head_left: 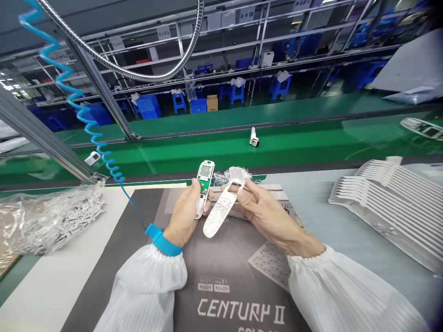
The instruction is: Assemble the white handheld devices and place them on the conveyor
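Observation:
My left hand [188, 205] is closed around a slim white device half [206, 177], which has a green circuit board and a small grey screen set into it. A blue wrist strap [162, 240] with a coiled cord circles my left wrist. Between the thumb and fingers of my right hand [266, 210] is a white plastic cover [219, 210], its ribbed inner side toward me and a window opening at its upper end. The two parts are held side by side, apart, above the dark printed mat [221, 263].
Stacked white covers [391, 203] stand at right. A clear bag of small white parts [69, 216] lies at left. Beyond the bench runs a green belt [194, 147] carrying a small white piece [254, 137] and other white devices. A metal hose [152, 77] hangs overhead.

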Demonstrator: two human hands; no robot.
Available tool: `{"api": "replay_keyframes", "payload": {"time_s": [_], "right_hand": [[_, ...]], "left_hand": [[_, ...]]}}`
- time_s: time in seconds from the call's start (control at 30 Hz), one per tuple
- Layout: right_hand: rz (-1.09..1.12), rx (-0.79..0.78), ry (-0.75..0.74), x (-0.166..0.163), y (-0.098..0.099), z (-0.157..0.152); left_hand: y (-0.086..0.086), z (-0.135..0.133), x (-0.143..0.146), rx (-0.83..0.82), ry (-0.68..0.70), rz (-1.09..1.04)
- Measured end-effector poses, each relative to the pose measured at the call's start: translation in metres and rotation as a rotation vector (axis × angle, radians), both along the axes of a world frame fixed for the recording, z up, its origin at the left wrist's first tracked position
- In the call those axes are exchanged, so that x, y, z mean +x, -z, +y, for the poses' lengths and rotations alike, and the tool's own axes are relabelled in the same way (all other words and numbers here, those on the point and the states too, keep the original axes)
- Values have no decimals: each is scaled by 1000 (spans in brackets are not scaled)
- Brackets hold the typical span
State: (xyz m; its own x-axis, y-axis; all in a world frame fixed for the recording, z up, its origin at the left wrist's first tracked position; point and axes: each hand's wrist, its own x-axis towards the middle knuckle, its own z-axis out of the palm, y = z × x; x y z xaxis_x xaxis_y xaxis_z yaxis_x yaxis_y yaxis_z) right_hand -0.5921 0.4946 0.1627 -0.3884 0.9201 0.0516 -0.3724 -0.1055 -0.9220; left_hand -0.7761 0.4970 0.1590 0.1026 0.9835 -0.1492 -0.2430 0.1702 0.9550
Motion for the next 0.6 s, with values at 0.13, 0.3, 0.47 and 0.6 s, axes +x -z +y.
{"api": "replay_keyframes", "payload": {"time_s": [0.13, 0.3, 0.47, 0.6], "right_hand": [[-44, 56, -96, -2, 4, -2], [-259, 167, -90, -18, 16, -10], [-685, 506, 375, -23, 13, -15], [-835, 914, 673, -10, 2, -7]], "left_hand": [[-5, -2, 2, 62, -16, 6], [-11, -1, -13, 192, -203, 368], [-9, 0, -18, 245, -155, 497], [-9, -6, -10, 330, 1, 538]]}}
